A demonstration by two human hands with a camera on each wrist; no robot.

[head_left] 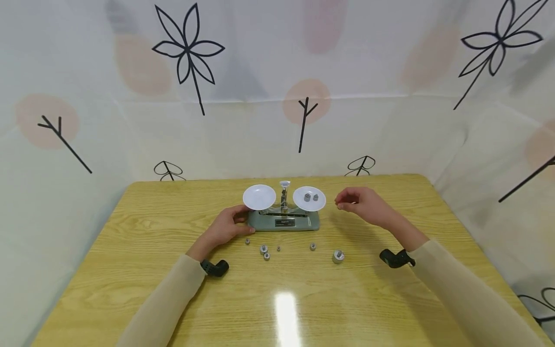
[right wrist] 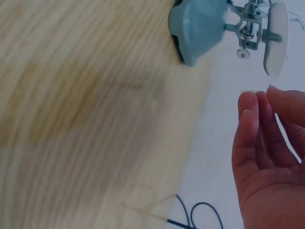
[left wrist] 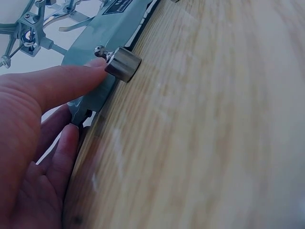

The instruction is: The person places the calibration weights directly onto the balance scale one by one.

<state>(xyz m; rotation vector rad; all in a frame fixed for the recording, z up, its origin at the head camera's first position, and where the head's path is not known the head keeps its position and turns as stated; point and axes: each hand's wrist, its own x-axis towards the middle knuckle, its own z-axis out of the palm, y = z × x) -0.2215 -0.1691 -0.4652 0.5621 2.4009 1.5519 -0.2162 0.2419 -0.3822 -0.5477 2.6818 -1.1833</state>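
A balance scale (head_left: 284, 222) with a grey-green base stands toward the back of the table. My left hand (head_left: 226, 225) grips the left end of its base, the thumb (left wrist: 71, 83) along the front and fingers (left wrist: 64, 152) behind. A small metal weight (left wrist: 124, 64) stands close to that thumb. The left pan (head_left: 259, 197) is bare. Two weights (head_left: 307, 197) sit on the right pan (head_left: 309, 207). Just right of that pan hovers my right hand (head_left: 362, 205), fingers loosely bent; the right wrist view shows nothing between the fingertips and thumb.
Several loose weights stand on the table (head_left: 208, 299) in front of the scale, the largest weight (head_left: 338, 257) at the right and a paired group (head_left: 263, 249) near the middle. A patterned cloth (head_left: 260, 140) hangs behind and at both sides.
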